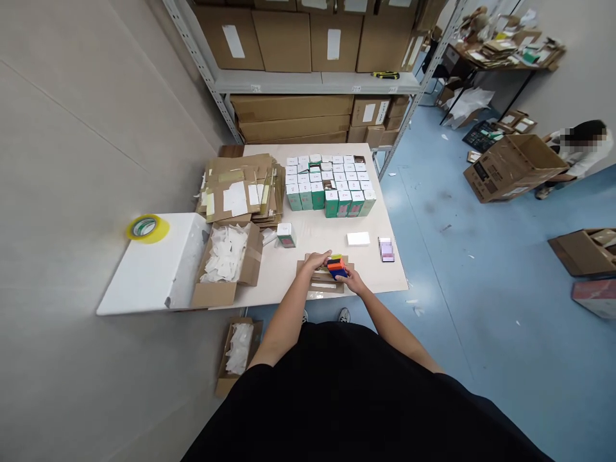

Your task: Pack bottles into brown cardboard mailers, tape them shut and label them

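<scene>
Between my hands, above the near edge of the table, is a small multicoloured block (335,265) with yellow, orange-red, black and dark blue parts; its exact kind is too small to tell. My left hand (317,260) closes on its upper left side. On its lower right, the fingers of my right hand (353,281) wrap round it. Beneath lies flat brown cardboard (325,287), partly covered by my hands. A white box (358,239) and a purple-and-white packet (386,249) lie to the right. One green-and-white box (286,235) stands to the left.
Rows of green-and-white boxes (344,186) stand at the table's back, beside stacked flattened cardboard (240,192). An open carton (248,269) holds white paper. Yellow tape (147,228) rests on a white surface. Behind rises a shelf (298,81). A person (582,154) is at right behind a large carton (514,167).
</scene>
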`<action>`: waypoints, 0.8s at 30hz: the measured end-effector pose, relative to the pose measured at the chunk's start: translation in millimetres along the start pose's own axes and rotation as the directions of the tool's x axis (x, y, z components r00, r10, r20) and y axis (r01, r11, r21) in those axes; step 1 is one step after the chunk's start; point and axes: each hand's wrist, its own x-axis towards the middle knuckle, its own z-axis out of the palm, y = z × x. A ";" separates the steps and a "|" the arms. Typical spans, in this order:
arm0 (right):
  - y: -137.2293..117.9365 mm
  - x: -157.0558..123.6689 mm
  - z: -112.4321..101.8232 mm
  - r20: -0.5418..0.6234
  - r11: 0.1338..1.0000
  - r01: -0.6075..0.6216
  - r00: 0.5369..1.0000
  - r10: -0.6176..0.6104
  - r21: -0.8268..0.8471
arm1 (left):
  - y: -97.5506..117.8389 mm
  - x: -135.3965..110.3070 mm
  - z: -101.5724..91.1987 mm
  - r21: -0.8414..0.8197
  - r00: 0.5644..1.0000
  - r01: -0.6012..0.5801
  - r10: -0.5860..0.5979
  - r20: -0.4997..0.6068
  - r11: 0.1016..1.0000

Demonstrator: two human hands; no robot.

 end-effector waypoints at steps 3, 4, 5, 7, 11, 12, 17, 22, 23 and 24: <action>0.7 -1.5 0.6 0.003 1.000 -0.015 1.000 0.015 0.011 | 5.0 -1.0 2.2 -0.058 1.000 0.019 -0.018 0.015 0.998; 1.2 -2.2 0.9 0.005 1.000 -0.016 1.000 0.016 0.014 | 5.7 -1.3 2.4 -0.086 0.999 0.025 -0.023 0.027 0.996; 1.9 -2.9 1.1 0.007 1.000 -0.013 1.000 0.013 0.017 | 6.3 -1.5 2.5 -0.110 0.999 0.033 -0.029 0.037 0.993; 3.2 -4.4 1.4 0.011 1.000 0.002 1.000 -0.003 0.015 | 7.7 -1.9 3.1 -0.149 0.998 0.040 -0.033 0.048 0.988; 6.1 -6.2 1.4 0.012 0.999 0.044 0.999 -0.044 -0.009 | 12.2 -4.4 4.5 -0.215 0.999 0.010 -0.001 0.043 0.977; 6.9 -6.3 1.5 0.010 0.998 0.054 0.999 -0.054 -0.015 | 13.5 -5.6 4.5 -0.236 0.999 -0.007 0.017 0.039 0.972; 11.7 -6.1 2.9 -0.014 0.997 0.070 0.997 -0.071 -0.036 | 20.5 -11.6 1.0 -0.335 0.992 -0.072 0.101 0.070 0.939; 14.7 -5.9 3.7 0.014 0.996 0.081 0.997 -0.081 -0.041 | 28.8 -14.4 -5.6 -0.320 0.979 -0.151 0.187 0.085 0.935; 15.0 -5.8 3.5 0.018 0.996 0.080 0.997 -0.079 -0.047 | 30.3 -15.0 -7.6 -0.326 0.975 -0.166 0.205 0.090 0.931; 15.2 -5.6 3.2 0.019 0.996 0.077 0.997 -0.076 -0.054 | 31.7 -15.6 -9.8 -0.327 0.971 -0.180 0.222 0.094 0.928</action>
